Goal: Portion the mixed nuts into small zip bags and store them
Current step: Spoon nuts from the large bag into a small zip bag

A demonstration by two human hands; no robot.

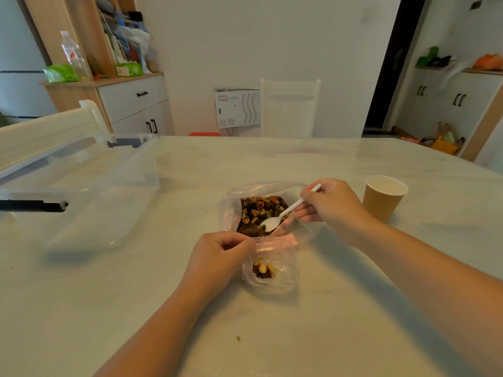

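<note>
Spoon: white plastic spoon in the right hand, fingers curled round the handle, bowl down in the mixed nuts near the front edge of the pile.
Source bag: large clear bag lying open on the table, its film folded back round the nuts; soft and crinkly, it will not hold its mouth open unaided.
Small zip bag: 1 small zip bag just in front of the large bag, touching or overlapping its front edge; a few nuts sit in the bottom, so it is only partly filled.
Left hand: left hand pinches the small bag's rim at its left side, fingers curled; it seems to be keeping the mouth open, though the thin film makes the opening hard to read.
Handling: the small bag is light, limp and slippery; best held at the stiffer zip strip, not the film. Nuts are loose and hard, apt to roll off a shallow spoon.
Stray piece: 1 small fragment on the table nearer the person.
Storage: clear plastic box at the left, well apart from the bags; nothing visible inside.
Cup: paper cup just right of the right hand.
Progress: early, judging by the full pile.
</note>
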